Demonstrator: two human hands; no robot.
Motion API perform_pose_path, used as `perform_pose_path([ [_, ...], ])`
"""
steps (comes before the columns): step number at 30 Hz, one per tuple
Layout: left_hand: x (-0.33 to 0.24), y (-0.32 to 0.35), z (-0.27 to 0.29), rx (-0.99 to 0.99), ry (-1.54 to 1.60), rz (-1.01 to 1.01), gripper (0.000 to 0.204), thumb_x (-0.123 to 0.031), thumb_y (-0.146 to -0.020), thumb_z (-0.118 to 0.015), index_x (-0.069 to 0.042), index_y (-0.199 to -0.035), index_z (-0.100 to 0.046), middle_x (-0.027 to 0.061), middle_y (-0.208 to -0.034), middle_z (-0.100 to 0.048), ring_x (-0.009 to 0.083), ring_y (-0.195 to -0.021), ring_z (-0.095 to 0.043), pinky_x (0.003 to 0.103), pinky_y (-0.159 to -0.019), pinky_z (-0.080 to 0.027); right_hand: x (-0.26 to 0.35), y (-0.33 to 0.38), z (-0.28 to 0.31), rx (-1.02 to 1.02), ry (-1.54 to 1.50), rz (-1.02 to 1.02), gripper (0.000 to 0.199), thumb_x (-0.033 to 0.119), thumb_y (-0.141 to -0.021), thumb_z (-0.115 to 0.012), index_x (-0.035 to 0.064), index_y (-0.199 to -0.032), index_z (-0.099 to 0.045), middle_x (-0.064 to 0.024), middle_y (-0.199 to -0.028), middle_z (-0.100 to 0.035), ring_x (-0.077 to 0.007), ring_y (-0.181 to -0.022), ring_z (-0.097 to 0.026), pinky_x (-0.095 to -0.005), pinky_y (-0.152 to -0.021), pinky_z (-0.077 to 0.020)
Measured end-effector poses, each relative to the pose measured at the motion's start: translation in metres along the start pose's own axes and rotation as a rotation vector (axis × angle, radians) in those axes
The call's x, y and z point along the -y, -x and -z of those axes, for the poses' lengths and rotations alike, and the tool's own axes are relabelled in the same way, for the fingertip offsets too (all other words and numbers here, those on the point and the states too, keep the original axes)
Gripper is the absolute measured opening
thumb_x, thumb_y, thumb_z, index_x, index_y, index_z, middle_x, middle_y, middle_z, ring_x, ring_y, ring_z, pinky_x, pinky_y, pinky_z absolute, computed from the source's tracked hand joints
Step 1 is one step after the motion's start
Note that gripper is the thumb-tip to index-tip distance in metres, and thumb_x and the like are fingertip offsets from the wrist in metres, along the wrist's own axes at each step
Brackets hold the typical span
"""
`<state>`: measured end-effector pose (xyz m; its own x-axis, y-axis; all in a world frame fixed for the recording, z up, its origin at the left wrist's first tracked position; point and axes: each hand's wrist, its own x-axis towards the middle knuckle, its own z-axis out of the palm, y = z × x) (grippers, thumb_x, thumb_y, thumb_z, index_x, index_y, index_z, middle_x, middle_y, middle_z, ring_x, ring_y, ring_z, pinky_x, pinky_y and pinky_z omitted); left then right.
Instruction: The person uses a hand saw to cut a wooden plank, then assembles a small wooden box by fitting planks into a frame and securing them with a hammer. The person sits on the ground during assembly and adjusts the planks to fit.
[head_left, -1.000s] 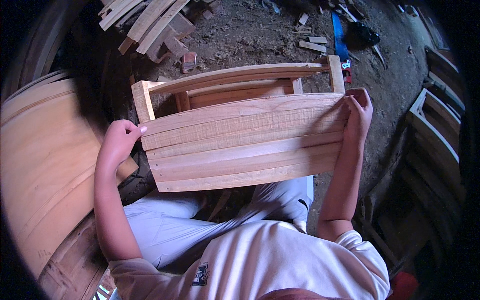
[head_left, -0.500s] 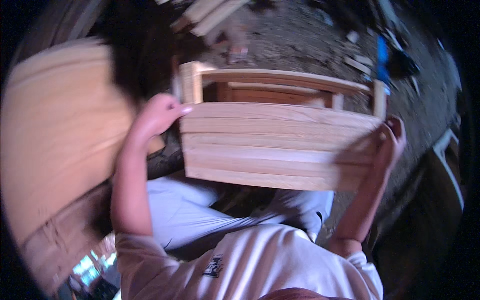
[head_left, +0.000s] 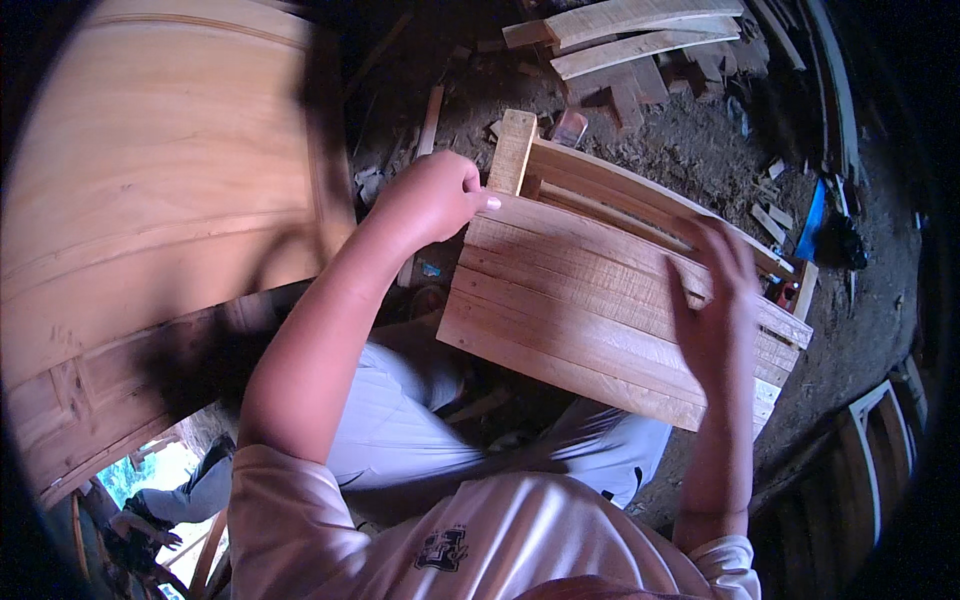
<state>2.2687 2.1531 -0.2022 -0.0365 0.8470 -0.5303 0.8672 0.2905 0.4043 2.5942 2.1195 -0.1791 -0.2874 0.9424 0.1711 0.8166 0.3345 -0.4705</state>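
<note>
A small slatted wooden bench [head_left: 580, 300] lies tilted across the front of my knees. Its pale slats face me, and a square post [head_left: 513, 150] stands up at the far left corner. My left hand [head_left: 428, 198] is closed at that corner, the thumb on the edge of the top slat and the fingers curled. Above the right part of the slats is my right hand [head_left: 718, 310], its fingers apart and slightly blurred; whether it touches the wood, I cannot tell. Behind the slats, a rail [head_left: 640, 190] runs along the bench's far side.
At the left leans a large wooden panel [head_left: 180, 150]. Loose boards [head_left: 640, 30] are piled at the back, with wood scraps on the dirt floor [head_left: 690, 150]. A blue object [head_left: 812, 215] lies at the right, above a pale frame [head_left: 870, 440]. Another person [head_left: 185, 500] shows at lower left.
The bench has turned clockwise, its right end now nearer me. My right hand has let go of the right end and moved in over the slats. The left hand keeps its hold.
</note>
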Motion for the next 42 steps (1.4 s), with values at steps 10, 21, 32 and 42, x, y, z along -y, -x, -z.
perform_pose_path([
  [10,0.004,-0.015,0.034,-0.126,-0.131,-0.307,0.032,-0.031,-0.087,-0.077,-0.001,-0.082,-0.069,0.0190,-0.083,-0.067,0.0369,-0.081,-0.067,0.046,-0.073,-0.052,0.029,-0.024,-0.063,0.202,-0.162,0.092,0.036,0.013,-0.083,-0.077,0.0053,-0.118,-0.072,-0.0148,-0.101,-0.070,-0.0358,-0.096,-0.067,-0.0453,-0.089,-0.0521],
  [21,0.011,-0.032,0.031,-0.156,-0.211,-0.646,0.028,-0.027,-0.082,-0.076,-0.003,-0.073,-0.065,0.0130,-0.078,-0.065,0.0340,-0.080,-0.063,0.046,-0.075,-0.050,0.024,-0.022,-0.073,0.192,-0.209,0.069,0.036,0.017,-0.082,-0.078,0.0087,-0.116,-0.072,-0.0096,-0.097,-0.067,-0.0300,-0.089,-0.066,-0.0427,-0.078,-0.0496],
  [32,0.009,-0.029,0.029,-0.221,-0.296,-0.710,0.029,-0.028,-0.079,-0.078,-0.004,-0.070,-0.064,0.0102,-0.075,-0.065,0.0316,-0.080,-0.062,0.044,-0.075,-0.050,0.030,-0.026,-0.069,0.180,-0.180,0.082,0.036,0.009,-0.079,-0.078,0.0054,-0.114,-0.073,-0.0106,-0.095,-0.069,-0.0296,-0.088,-0.066,-0.0414,-0.079,-0.0502],
  [42,0.021,-0.028,0.024,-0.284,-0.328,-0.691,0.028,-0.026,-0.076,-0.080,-0.004,-0.069,-0.064,0.0110,-0.075,-0.065,0.0314,-0.080,-0.063,0.044,-0.076,-0.051,0.026,-0.038,-0.046,-0.024,-0.081,0.073,0.032,0.004,-0.078,-0.075,0.0071,-0.110,-0.072,-0.0101,-0.091,-0.067,-0.0302,-0.088,-0.065,-0.0421,-0.077,-0.0486],
])
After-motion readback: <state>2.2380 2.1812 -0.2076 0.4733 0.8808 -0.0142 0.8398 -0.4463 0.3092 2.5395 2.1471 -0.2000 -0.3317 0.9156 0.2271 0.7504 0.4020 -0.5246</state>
